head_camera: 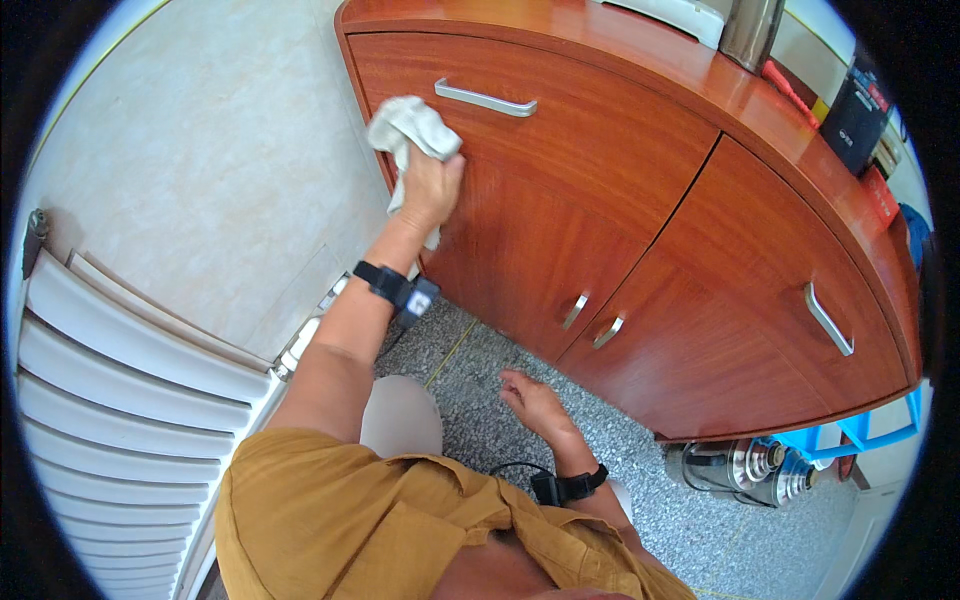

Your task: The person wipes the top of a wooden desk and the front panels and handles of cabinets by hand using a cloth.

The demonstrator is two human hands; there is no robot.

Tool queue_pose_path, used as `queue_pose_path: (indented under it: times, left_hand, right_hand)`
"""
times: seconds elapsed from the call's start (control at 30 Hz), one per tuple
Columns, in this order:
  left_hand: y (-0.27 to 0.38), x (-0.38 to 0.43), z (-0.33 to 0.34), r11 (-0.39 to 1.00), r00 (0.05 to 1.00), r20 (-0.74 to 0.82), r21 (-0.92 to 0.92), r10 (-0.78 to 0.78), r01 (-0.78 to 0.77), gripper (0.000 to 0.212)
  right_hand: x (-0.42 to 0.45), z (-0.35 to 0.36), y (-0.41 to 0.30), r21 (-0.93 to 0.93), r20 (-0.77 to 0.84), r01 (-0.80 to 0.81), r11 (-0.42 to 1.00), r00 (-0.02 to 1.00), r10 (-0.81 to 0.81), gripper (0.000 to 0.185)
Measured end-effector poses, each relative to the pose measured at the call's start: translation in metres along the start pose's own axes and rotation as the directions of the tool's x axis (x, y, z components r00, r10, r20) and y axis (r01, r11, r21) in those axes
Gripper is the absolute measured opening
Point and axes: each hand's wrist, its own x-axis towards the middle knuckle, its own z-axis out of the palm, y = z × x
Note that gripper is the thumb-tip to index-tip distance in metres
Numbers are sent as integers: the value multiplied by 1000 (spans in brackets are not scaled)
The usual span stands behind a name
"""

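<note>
A white cloth (pixel 411 127) is bunched in my left hand (pixel 435 184), pressed to the front of a reddish-brown wooden cabinet (pixel 570 180) at its left edge, just below and left of the metal drawer handle (pixel 486 100). Part of the cloth hangs down beside the wrist. My right hand (pixel 536 405) hangs low over the speckled floor, apart from the cabinet, its fingers partly curled and nothing seen in it. Two small door handles, one of them (pixel 575 311) nearer the left, sit above it. Each wrist wears a black strap with a small device.
A white radiator (pixel 142 405) stands at the left, beside a pale wall (pixel 217 150). On the cabinet top are a white device (pixel 675 16), a clear cylinder (pixel 752 34), a red object (pixel 790 94) and a dark box (pixel 855 120). Metal flasks (pixel 724 465) and a blue rack (pixel 862 435) are lower right.
</note>
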Motion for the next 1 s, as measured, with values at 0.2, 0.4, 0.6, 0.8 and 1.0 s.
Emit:
queue_pose_path:
  times: [0.2, 0.4, 0.6, 0.8, 1.0]
  left_hand:
    - [32, -6, 16, 993, 989, -108, -58, 100, -107, 52]
    - [72, 14, 26, 974, 975, -167, -145, 150, -174, 49]
    - [94, -4, 34, 925, 988, 87, -369, 130, -89, 44]
    - [77, -26, 48, 948, 907, 275, -74, 317, -309, 43]
    - [26, -18, 26, 979, 923, 376, -141, -85, 148, 47]
  right_hand:
    - [-8, -6, -9, -64, 68, 21, 998, 998, -17, 32]
    - [-8, -6, -10, -85, 104, 29, 996, 994, -20, 34]
    - [-7, -1, -12, -162, 122, 67, 985, 991, -47, 36]
    - [-2, 0, -15, -214, 128, 43, 976, 992, -16, 37]
    - [-9, -8, -7, -252, 73, 43, 967, 997, -26, 37]
